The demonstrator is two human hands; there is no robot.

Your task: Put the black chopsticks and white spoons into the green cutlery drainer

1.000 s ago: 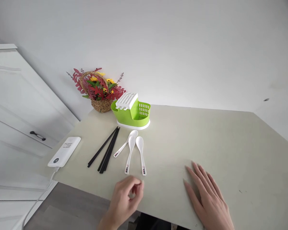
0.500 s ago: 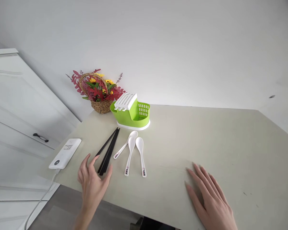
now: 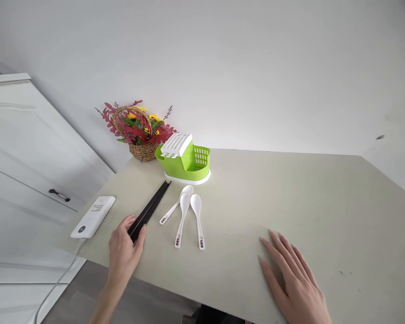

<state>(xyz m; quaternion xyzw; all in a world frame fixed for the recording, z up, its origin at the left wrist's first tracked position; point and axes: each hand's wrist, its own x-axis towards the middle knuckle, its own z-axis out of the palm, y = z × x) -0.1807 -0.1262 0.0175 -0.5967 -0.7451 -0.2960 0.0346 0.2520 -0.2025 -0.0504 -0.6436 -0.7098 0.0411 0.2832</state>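
My left hand [image 3: 123, 246] pinches the near ends of a bundle of black chopsticks [image 3: 152, 205], which lie gathered on the beige table [image 3: 290, 198] and point towards a green cutlery holder [image 3: 185, 161] with a white slotted lid. To the right of the chopsticks lie three white spoons [image 3: 186, 211] with their bowls towards the holder. My right hand [image 3: 292, 279] rests flat on the table near its front edge, with the fingers stretched out and nothing in it.
A white power bank [image 3: 93, 216] with a cable lies at the table's left edge. A wicker basket of red and yellow flowers [image 3: 138, 130] stands behind the holder against the wall. A white cabinet door with a dark handle [image 3: 59, 195] is at the left.
My left hand moved left from the table's front edge to the chopsticks and closed on their near ends; the spread chopsticks are now gathered into one bundle. My right hand stayed put.
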